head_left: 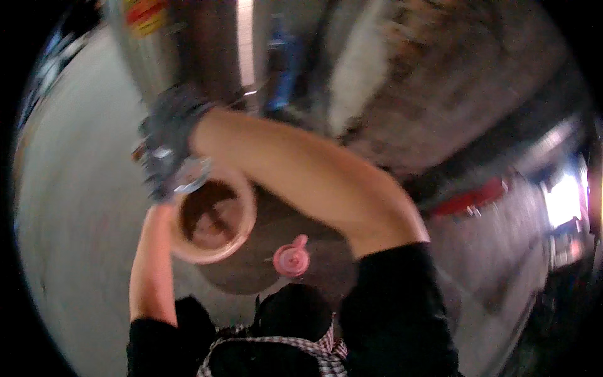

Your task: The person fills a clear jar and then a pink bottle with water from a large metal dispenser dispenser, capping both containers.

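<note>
The grey-gloved left hand [158, 173] and grey-gloved right hand [177, 116] were close together; blur hid whether either was clenched, released or grasping the clear, shiny, curved-edged object [191, 186] at their right side. It appeared over the far rim of the round, pale pink bucket [249, 217], nearer the wearer than the grip. Farther right stood a small pink handled jug [291, 259]. Grey floor [81, 176] stretched wide left of the grip; a tall pale upright form [141, 60] edged the room beyond it.
</note>
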The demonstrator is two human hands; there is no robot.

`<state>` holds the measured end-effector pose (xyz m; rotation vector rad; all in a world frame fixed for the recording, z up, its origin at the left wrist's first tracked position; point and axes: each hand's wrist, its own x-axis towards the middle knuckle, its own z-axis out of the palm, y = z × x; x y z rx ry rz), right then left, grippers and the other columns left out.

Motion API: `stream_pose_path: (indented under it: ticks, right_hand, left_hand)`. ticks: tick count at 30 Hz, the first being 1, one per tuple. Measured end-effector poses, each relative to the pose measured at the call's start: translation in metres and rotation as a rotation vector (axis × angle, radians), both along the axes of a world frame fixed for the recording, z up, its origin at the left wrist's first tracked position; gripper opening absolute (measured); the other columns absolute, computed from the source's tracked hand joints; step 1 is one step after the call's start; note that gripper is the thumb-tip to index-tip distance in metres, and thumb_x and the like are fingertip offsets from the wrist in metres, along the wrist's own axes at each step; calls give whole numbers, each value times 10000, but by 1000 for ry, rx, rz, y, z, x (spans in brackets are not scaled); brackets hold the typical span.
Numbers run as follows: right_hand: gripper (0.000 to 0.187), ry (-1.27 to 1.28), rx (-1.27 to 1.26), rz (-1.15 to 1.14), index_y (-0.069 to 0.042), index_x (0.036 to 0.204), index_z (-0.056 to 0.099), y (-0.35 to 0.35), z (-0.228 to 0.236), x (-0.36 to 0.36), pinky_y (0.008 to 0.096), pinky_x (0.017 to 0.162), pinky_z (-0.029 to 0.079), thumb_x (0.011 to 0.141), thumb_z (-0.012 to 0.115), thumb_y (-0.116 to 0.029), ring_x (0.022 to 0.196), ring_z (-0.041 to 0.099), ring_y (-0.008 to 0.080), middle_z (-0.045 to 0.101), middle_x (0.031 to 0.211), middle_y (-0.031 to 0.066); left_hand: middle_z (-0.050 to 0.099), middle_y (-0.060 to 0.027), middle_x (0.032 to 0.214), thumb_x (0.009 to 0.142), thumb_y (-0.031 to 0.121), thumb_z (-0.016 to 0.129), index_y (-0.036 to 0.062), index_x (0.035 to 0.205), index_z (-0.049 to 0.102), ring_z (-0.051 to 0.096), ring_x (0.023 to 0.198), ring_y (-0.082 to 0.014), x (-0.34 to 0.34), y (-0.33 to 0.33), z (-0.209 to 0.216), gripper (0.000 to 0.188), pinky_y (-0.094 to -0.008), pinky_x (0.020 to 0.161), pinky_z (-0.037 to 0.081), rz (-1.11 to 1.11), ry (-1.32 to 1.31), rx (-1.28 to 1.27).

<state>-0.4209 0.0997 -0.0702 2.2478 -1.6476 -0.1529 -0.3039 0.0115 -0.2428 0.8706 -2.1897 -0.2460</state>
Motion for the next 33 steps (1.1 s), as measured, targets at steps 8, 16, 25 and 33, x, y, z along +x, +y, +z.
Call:
stream_pose_path:
  ticks: [8,16,25,33]
  right_hand:
    - [361,103,204,-8,-185,1038,682,-4,-4,17,430,870,434,781,565,-410,1067,575,206,637,1109,6]
    - [365,137,113,-109,-193,1048,668,-35,-31,26,390,889,425,791,539,-418,1081,561,188,620,1136,13]
    - [346,227,47,-238,-199,1058,652,-29,-49,27,331,898,420,806,510,-390,1079,554,172,613,1135,23]
    - [298,643,-104,-536,-191,1037,642,-16,-66,33,297,890,425,823,490,-331,1059,555,164,614,1100,44]
  left_hand:
    - [605,-100,1018,821,238,571,59,1022,590,545,909,-229,6,-51,-45,270,-330,816,440,-64,-84,252]
    - [615,-113,1060,818,203,598,18,1059,594,559,925,-237,10,-87,-51,304,-336,837,449,-186,-184,313]
    - [621,-110,1055,847,223,563,33,1038,602,576,898,-224,-14,-62,-30,272,-359,807,468,-136,-127,391]
    - [613,-117,1064,838,250,575,49,1038,591,568,900,-230,-18,-46,-27,284,-360,815,458,-161,-75,351]
